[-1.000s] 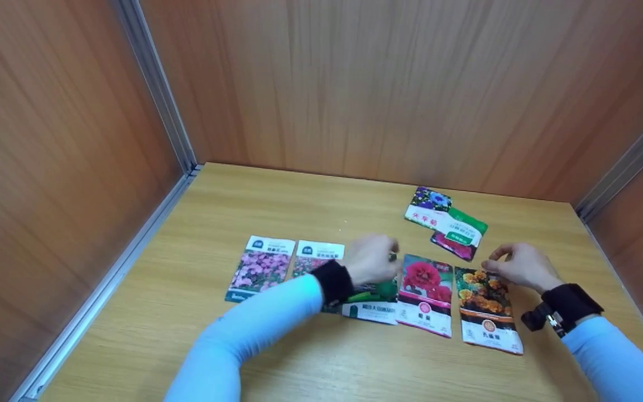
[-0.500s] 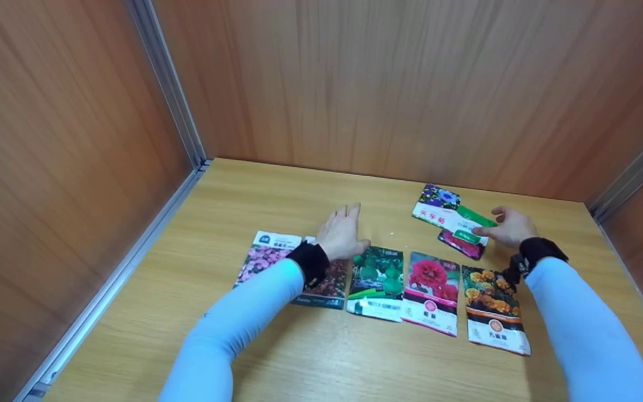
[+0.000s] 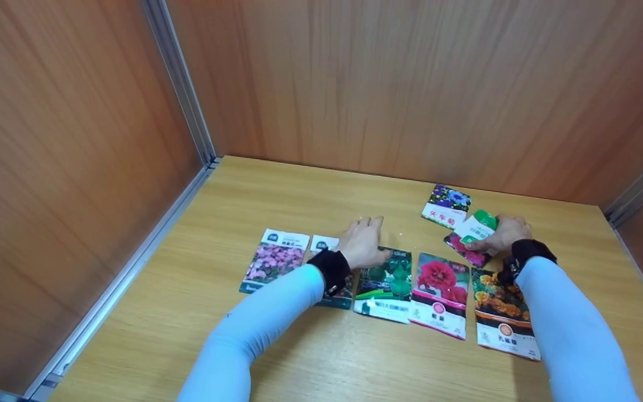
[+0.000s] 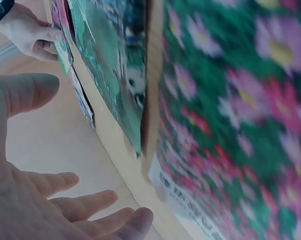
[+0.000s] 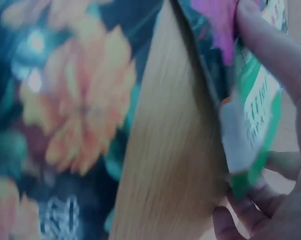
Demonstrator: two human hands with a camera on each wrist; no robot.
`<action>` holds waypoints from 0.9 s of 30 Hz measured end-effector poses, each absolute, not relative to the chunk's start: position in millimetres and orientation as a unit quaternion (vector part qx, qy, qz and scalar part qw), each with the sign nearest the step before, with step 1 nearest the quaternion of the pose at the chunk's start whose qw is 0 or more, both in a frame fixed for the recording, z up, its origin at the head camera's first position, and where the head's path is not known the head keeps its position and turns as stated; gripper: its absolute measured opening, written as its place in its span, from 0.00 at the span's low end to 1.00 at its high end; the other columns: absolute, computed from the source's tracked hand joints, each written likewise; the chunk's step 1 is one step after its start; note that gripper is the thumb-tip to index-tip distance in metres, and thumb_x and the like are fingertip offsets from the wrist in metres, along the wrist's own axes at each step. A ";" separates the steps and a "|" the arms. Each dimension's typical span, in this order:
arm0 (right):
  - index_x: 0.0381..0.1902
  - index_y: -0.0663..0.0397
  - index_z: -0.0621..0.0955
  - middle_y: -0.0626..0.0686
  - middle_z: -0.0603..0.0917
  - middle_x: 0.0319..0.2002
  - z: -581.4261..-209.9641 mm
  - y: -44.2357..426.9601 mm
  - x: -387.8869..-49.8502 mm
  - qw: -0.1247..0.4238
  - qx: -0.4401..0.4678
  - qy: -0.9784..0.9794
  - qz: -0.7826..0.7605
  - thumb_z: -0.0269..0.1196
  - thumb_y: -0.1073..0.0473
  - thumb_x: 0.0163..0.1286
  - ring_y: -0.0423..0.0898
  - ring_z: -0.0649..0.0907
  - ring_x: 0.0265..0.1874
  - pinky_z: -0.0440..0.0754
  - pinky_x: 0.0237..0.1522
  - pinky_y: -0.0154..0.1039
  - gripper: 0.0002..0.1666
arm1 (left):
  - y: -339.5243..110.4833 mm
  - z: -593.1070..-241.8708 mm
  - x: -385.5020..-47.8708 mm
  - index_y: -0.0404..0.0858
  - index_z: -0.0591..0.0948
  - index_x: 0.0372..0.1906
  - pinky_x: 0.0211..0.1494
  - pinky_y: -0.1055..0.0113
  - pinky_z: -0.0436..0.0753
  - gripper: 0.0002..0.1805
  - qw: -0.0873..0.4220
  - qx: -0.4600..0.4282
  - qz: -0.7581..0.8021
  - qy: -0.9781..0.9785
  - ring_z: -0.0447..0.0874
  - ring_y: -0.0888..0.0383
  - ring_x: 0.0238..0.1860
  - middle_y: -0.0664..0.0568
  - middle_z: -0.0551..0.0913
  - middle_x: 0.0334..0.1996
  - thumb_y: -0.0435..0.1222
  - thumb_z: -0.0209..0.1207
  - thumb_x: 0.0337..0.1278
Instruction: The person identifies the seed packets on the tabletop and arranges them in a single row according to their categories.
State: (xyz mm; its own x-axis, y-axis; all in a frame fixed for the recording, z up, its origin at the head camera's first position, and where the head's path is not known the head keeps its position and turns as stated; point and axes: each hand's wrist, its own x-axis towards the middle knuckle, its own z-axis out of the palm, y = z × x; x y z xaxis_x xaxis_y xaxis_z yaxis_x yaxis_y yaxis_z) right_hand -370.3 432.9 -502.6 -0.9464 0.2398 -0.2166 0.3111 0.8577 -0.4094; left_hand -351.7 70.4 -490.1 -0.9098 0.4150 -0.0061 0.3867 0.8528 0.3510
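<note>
My right hand [image 3: 504, 234] pinches a green-and-white seed packet [image 3: 480, 222]; in the right wrist view the thumb [image 5: 275, 45] lies on its front and the fingers curl behind its green edge. Partly under it lies a magenta-flower packet [image 3: 465, 251]. My left hand [image 3: 361, 244], fingers spread and holding nothing, hovers over the row between a pink-and-red-flower packet [image 4: 235, 115] and a green gourd packet [image 3: 383, 287]. Whether it touches either one cannot be told. The left forearm covers part of the pink-and-red-flower packet.
Also in the row lie a pale-pink-flower packet [image 3: 276, 261], a red-flower packet [image 3: 438, 296] and an orange-flower packet [image 3: 504, 310], partly under the right arm. A blue-flower packet [image 3: 446, 206] lies near the back wooden panel [image 3: 388, 89]. Panels enclose the wooden tabletop [image 3: 310, 357].
My right hand has gone from the orange-flower packet to the green-and-white one, gripped it and drawn it off the blue-flower packet. The left hand has left the gourd packet, its fingers now spread.
</note>
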 end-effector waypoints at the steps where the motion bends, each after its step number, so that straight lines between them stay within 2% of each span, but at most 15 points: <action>1: 0.68 0.66 0.56 0.71 0.61 0.55 -503.1 433.9 -369.9 0.070 0.148 0.960 -0.227 0.72 0.29 0.38 0.68 0.60 0.51 0.61 0.56 0.66 0.70 | 73.3 -491.0 -351.1 0.48 0.56 0.72 0.65 0.52 0.66 0.47 0.041 0.209 0.172 0.962 0.61 0.48 0.67 0.47 0.63 0.68 0.59 0.61 0.49; 7: 0.70 0.63 0.52 0.70 0.64 0.60 -499.8 440.8 -368.1 0.041 0.173 0.943 -0.281 0.73 0.35 0.44 0.66 0.64 0.53 0.62 0.58 0.65 0.67 | 88.8 -493.1 -347.4 0.50 0.59 0.71 0.65 0.52 0.66 0.44 0.049 0.216 0.177 0.959 0.61 0.50 0.66 0.49 0.64 0.67 0.59 0.60 0.50; 10: 0.69 0.63 0.56 0.69 0.66 0.60 -493.1 445.0 -363.7 0.037 0.171 0.933 -0.316 0.71 0.38 0.50 0.65 0.66 0.53 0.64 0.58 0.62 0.60 | 95.8 -491.9 -344.6 0.51 0.59 0.71 0.65 0.52 0.66 0.44 0.056 0.216 0.190 0.956 0.61 0.51 0.67 0.50 0.64 0.67 0.59 0.61 0.49; 15: 0.66 0.63 0.63 0.65 0.70 0.57 -477.7 446.0 -353.6 0.025 0.136 0.905 -0.402 0.66 0.41 0.59 0.57 0.72 0.51 0.73 0.53 0.51 0.47 | 105.8 -490.1 -340.3 0.52 0.62 0.69 0.63 0.54 0.68 0.42 0.070 0.208 0.233 0.947 0.64 0.53 0.64 0.52 0.67 0.65 0.57 0.62 0.49; 20: 0.64 0.56 0.65 0.54 0.79 0.49 -463.6 435.5 -344.1 0.039 0.134 0.819 -0.556 0.66 0.43 0.59 0.47 0.83 0.43 0.81 0.46 0.42 0.42 | 113.6 -489.3 -337.7 0.51 0.63 0.68 0.60 0.55 0.72 0.42 0.086 0.194 0.299 0.930 0.69 0.55 0.62 0.54 0.71 0.62 0.59 0.61 0.49; 24: 0.63 0.53 0.67 0.50 0.82 0.46 -457.5 415.3 -340.0 0.043 0.109 0.755 -0.646 0.67 0.48 0.59 0.46 0.84 0.42 0.82 0.42 0.40 0.38 | 120.1 -486.8 -336.6 0.47 0.61 0.69 0.54 0.58 0.77 0.44 0.126 0.159 0.407 0.891 0.75 0.56 0.55 0.51 0.75 0.58 0.61 0.60 0.49; 27: 0.62 0.53 0.67 0.51 0.83 0.47 -457.4 397.7 -335.8 0.047 0.087 0.702 -0.705 0.67 0.52 0.60 0.48 0.84 0.44 0.82 0.42 0.39 0.34 | 127.6 -484.0 -336.7 0.44 0.58 0.70 0.49 0.58 0.80 0.46 0.184 0.105 0.535 0.818 0.82 0.55 0.46 0.47 0.78 0.54 0.59 0.62 0.49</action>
